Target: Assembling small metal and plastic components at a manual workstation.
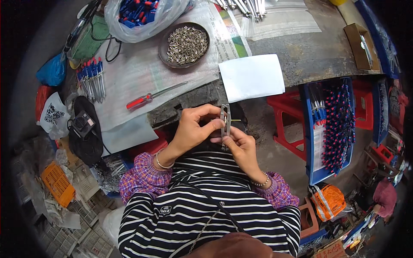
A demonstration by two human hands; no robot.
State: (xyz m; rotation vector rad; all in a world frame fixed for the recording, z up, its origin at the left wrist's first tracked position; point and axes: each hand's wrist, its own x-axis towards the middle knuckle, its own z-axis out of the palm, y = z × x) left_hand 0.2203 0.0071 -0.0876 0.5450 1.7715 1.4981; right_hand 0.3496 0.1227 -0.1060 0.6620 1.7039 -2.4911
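Observation:
Just off the table's near edge, both hands hold a slim silver metal piece (226,112) upright; it has two long sides with a narrow gap between them. My left hand (195,127) pinches its left side between thumb and bent fingers. Lower down, my right hand (241,148) grips the same piece with thumb and fingers. A thin yellowish pin or rod (235,120) sticks out to the right of it; where its other end sits is hidden. On the table beyond my left hand lies a red-handled screwdriver (140,101), its shaft pointing right.
A round bowl (161,53) of small metal pins stands beyond the screwdriver. White paper (251,77) lies at the table edge. Blue-and-red-handled tools fill a plastic bag (116,23) and a blue tray (313,176) at right, near a red stool (286,107). A small cardboard box (355,47) sits far right.

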